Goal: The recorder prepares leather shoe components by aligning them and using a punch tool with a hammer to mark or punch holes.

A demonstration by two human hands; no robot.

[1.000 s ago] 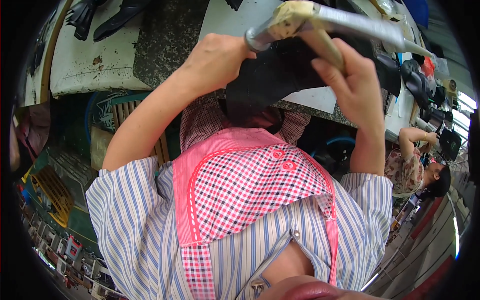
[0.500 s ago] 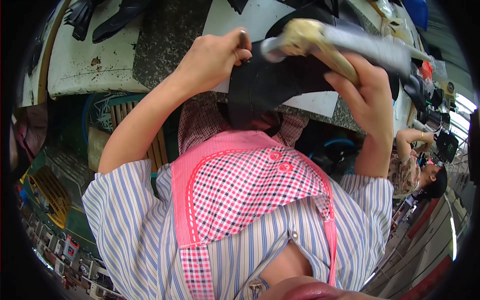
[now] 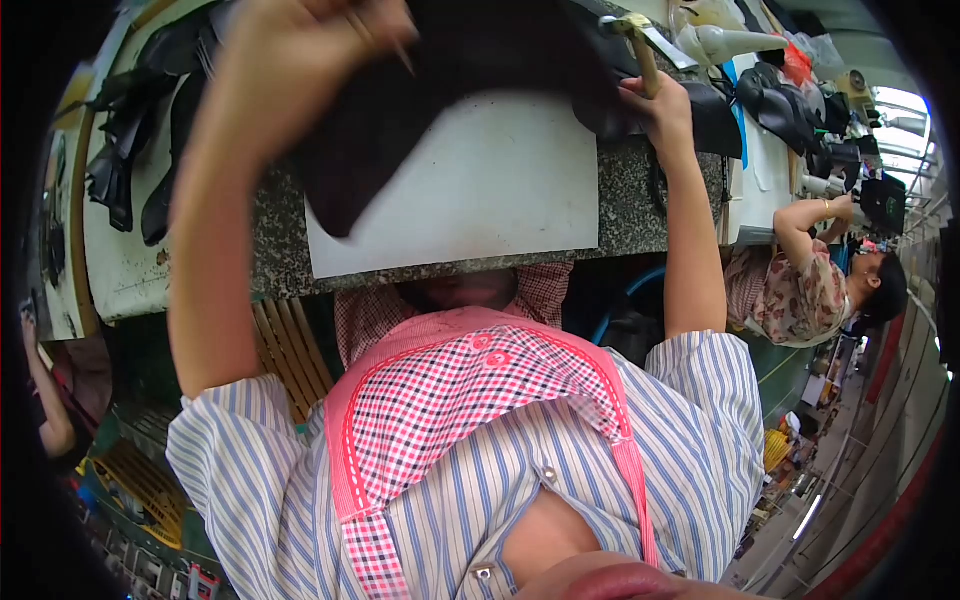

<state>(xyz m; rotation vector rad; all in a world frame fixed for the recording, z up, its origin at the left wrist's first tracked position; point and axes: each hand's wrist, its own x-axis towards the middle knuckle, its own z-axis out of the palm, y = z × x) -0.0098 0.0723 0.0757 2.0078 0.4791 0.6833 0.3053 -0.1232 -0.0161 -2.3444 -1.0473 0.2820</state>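
My left hand (image 3: 300, 70) is raised at the top left, gripping the edge of a large black leather piece (image 3: 470, 70) with a thin stick (image 3: 385, 40) held between its fingers. The leather hangs over a white sheet (image 3: 480, 190) that lies on a speckled stone slab (image 3: 640, 195). My right hand (image 3: 655, 110) is at the top right, closed around the wooden handle of a hammer (image 3: 640, 50). The hammer's metal head points up by the leather's right edge.
Black leather cut pieces (image 3: 140, 130) lie on the worn bench at the left. Black shoe uppers (image 3: 800, 90) and a pale shoe last (image 3: 730, 40) sit at the top right. A co-worker in a flowered top (image 3: 800, 290) works at the right.
Both hands have gone up and apart. The black leather has been pulled out wider over the white sheet, and the hammer has swung from the middle to the top right.
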